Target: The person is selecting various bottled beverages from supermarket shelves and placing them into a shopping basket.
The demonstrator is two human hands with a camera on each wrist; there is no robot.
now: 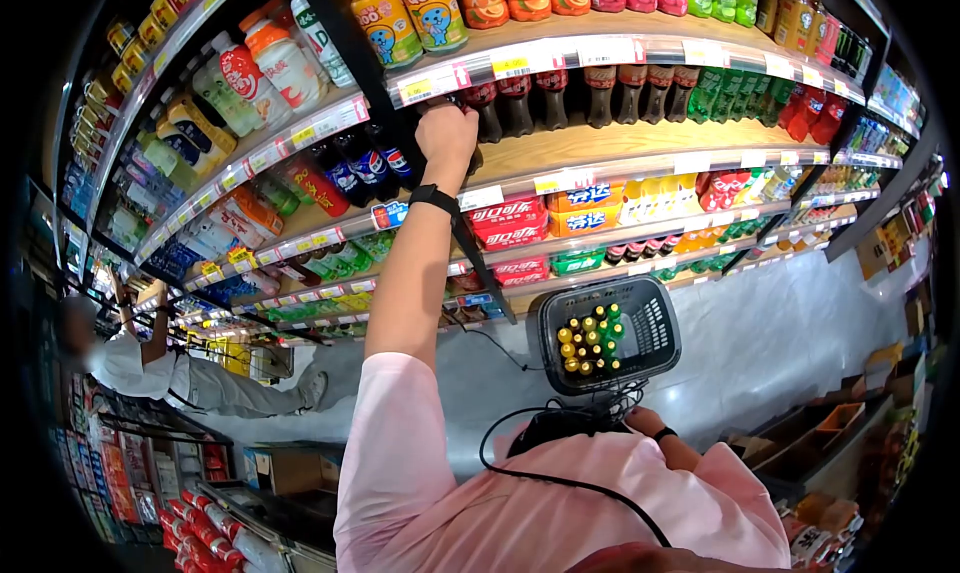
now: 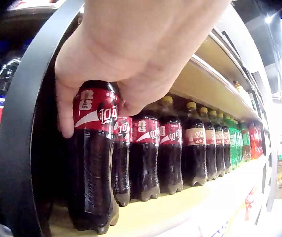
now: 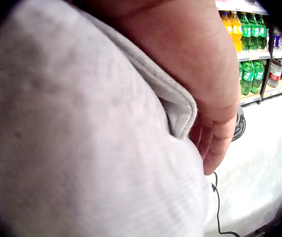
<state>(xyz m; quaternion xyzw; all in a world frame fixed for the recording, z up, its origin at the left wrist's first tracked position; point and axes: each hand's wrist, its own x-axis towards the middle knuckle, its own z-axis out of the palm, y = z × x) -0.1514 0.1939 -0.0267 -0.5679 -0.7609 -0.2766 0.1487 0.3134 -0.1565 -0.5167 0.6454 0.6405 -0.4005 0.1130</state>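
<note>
Red-label bottle (image 2: 94,173), top behind left grip (image 2: 119,54)

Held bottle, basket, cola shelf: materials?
Bottle: likely clear, glossy plastic; highlights, lobed base.
Basket: probably black plastic, low sheen; slotted, moulded-looking wall.
Shelf: wood or wood-look laminate, satin; tan, grain-like streaks, can't tell which.

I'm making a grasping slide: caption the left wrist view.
Left hand grips a red-labelled cola bottle beside a black shelf upright, more bottles lined up beyond.
</note>
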